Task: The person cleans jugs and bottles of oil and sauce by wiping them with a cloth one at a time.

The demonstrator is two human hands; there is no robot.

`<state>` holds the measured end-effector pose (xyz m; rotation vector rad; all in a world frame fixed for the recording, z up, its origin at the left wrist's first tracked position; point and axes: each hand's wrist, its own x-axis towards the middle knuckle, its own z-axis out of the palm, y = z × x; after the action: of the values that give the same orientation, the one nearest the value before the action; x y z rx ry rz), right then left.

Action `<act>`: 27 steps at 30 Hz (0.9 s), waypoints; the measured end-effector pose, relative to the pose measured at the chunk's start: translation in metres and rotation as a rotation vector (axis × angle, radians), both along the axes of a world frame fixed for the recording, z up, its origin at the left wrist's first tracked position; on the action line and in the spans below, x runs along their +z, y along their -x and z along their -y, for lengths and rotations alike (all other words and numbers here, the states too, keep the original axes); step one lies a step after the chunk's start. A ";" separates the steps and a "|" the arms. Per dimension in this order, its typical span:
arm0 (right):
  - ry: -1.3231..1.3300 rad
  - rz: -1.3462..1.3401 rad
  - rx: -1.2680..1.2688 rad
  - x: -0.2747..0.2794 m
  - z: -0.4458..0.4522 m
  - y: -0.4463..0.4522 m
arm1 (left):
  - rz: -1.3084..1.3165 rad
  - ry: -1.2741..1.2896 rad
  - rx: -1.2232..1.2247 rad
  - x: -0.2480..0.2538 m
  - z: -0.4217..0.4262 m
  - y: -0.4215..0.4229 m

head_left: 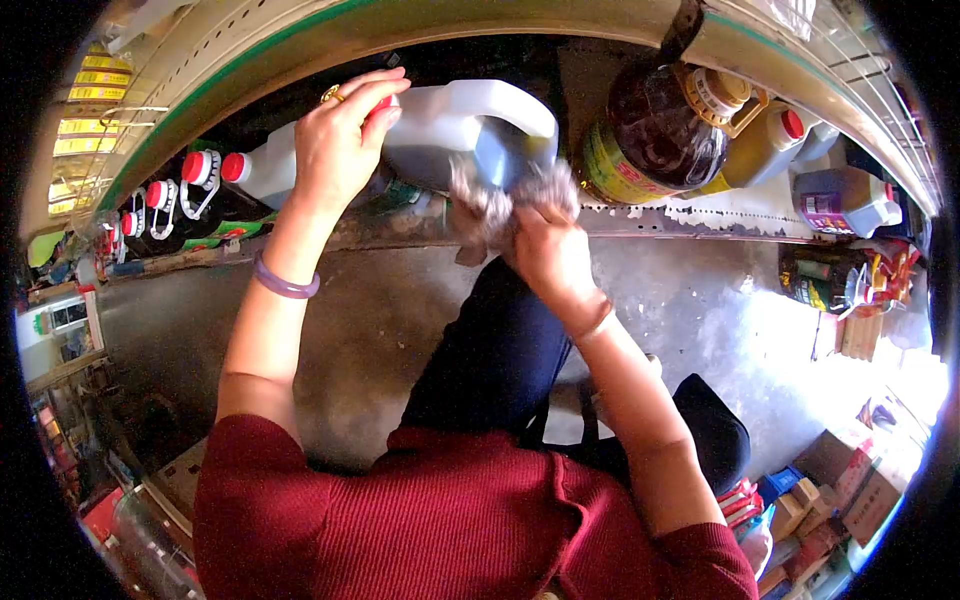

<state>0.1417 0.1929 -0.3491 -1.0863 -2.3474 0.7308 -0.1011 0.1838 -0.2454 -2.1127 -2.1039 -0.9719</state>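
Observation:
My left hand (343, 135) is closed on the red cap end of a translucent white jug (430, 125) that holds dark liquid. The jug lies tilted at the shelf's front, its handle towards the right. In my right hand (550, 245) is a crumpled greyish cloth (485, 205), bunched and blurred, against the lower side of the jug near its base. The fingers of my right hand are wrapped round the cloth and partly hidden by it.
A large dark bottle (665, 130) with a tan cap stands right of the jug on the shelf (745, 215). Further right are more jugs. Red-capped bottles (200, 180) line the left side. Cartons (870, 490) and packets lie at the lower right.

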 end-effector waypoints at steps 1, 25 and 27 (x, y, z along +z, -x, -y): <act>0.100 -0.185 0.004 -0.030 0.003 -0.013 | 0.006 -0.003 -0.002 0.001 0.001 0.001; -0.496 0.111 0.324 0.067 -0.177 0.055 | 0.039 -0.069 -0.024 -0.004 0.005 0.025; -0.118 -0.109 0.173 0.027 -0.174 0.031 | 0.020 -0.057 -0.026 -0.003 0.004 0.024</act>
<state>0.1103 0.3673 -0.3224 -0.7811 -2.3784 0.6845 -0.1253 0.1798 -0.2488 -2.1171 -2.0368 -1.0478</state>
